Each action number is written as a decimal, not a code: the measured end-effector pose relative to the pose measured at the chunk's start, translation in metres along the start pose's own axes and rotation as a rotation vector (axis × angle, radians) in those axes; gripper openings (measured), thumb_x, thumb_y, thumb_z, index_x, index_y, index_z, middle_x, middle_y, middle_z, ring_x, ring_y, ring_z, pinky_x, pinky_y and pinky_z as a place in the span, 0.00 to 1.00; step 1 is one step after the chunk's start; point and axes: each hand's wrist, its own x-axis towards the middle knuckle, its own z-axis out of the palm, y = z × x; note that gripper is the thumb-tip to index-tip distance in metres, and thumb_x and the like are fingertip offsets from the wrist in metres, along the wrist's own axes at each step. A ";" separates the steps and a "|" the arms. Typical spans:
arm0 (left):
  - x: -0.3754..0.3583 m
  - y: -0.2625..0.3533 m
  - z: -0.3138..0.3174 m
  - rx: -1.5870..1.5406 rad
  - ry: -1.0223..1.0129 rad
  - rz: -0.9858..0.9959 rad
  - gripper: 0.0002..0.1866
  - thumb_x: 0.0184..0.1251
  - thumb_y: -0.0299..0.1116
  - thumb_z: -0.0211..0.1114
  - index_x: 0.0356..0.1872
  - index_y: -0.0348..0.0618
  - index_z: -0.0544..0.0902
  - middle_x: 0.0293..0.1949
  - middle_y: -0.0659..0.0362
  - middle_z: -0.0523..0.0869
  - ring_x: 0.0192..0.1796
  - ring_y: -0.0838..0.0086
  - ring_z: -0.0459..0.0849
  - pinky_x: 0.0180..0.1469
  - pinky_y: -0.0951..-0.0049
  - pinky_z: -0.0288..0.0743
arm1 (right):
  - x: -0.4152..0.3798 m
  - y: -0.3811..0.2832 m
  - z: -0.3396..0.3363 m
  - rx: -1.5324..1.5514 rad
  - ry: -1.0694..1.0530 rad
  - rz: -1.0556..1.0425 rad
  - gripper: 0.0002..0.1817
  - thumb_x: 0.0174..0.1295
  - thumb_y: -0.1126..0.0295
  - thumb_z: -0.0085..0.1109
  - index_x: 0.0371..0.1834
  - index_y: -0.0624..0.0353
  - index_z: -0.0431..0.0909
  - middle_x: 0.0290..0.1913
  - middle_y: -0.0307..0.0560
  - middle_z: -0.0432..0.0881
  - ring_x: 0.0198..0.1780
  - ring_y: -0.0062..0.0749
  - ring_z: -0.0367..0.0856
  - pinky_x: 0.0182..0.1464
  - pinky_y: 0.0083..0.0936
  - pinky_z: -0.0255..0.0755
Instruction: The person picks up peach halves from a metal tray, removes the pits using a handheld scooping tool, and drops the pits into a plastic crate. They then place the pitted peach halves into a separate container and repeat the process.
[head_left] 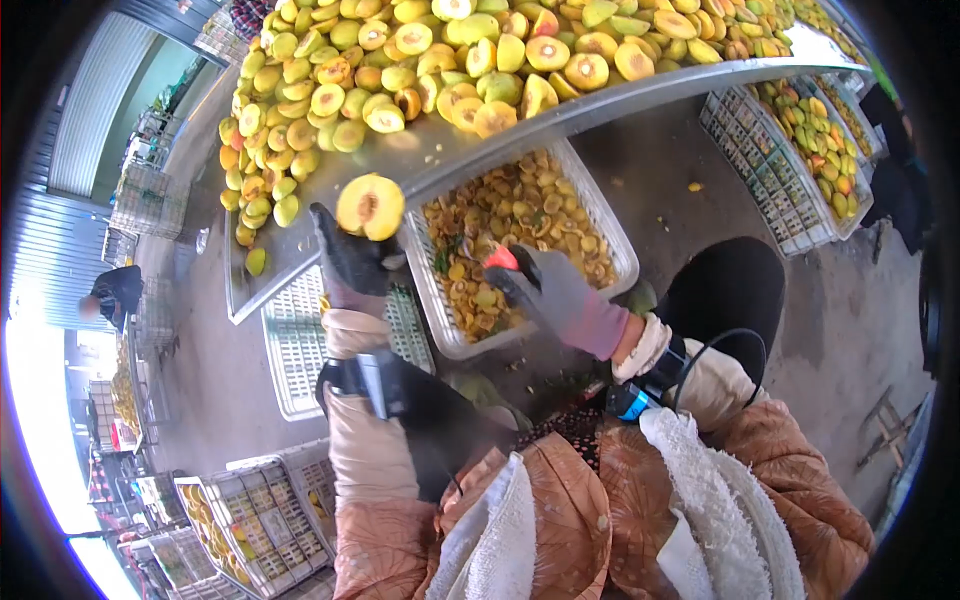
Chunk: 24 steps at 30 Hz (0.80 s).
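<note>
Fruit half [370, 207], left of frame center, is gripped in your left hand [352, 262], likely light, bruisable, slick where cut, so hold its outer side; right hand [565, 300] clasps red tool [501, 259].

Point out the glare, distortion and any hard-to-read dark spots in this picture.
Head view: wide-angle bending curves the table edge, and the corners go black; head view: a patch at the lower left is washed out to white; head view: the fruit half looks bright and clear, but the dark glove on the left hand hides finger detail.
</note>
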 end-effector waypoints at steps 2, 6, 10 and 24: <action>-0.021 -0.026 0.008 0.110 -0.009 -0.028 0.36 0.62 0.67 0.44 0.51 0.43 0.73 0.39 0.60 0.80 0.33 0.71 0.79 0.27 0.77 0.70 | -0.003 -0.010 0.002 -0.173 -0.003 -0.048 0.14 0.62 0.63 0.56 0.38 0.65 0.76 0.26 0.58 0.76 0.25 0.40 0.71 0.31 0.30 0.66; -0.047 -0.067 0.049 0.144 0.225 0.064 0.31 0.63 0.63 0.50 0.49 0.44 0.73 0.41 0.57 0.79 0.42 0.68 0.79 0.40 0.69 0.76 | -0.016 -0.020 0.003 -0.073 0.042 -0.130 0.12 0.61 0.66 0.58 0.38 0.65 0.76 0.27 0.59 0.77 0.27 0.48 0.74 0.29 0.33 0.64; -0.060 -0.087 0.062 0.258 0.144 0.229 0.26 0.67 0.56 0.50 0.54 0.46 0.71 0.46 0.57 0.78 0.50 0.69 0.77 0.51 0.68 0.72 | -0.020 -0.013 0.000 -0.138 0.045 -0.124 0.12 0.61 0.66 0.57 0.39 0.66 0.75 0.29 0.60 0.78 0.30 0.52 0.76 0.30 0.35 0.66; -0.063 -0.087 0.073 0.416 0.089 0.326 0.19 0.59 0.37 0.67 0.45 0.35 0.74 0.42 0.56 0.80 0.42 0.73 0.79 0.47 0.75 0.73 | -0.014 -0.014 -0.005 -0.006 -0.030 -0.079 0.24 0.64 0.51 0.49 0.39 0.66 0.76 0.31 0.63 0.79 0.38 0.58 0.78 0.38 0.38 0.71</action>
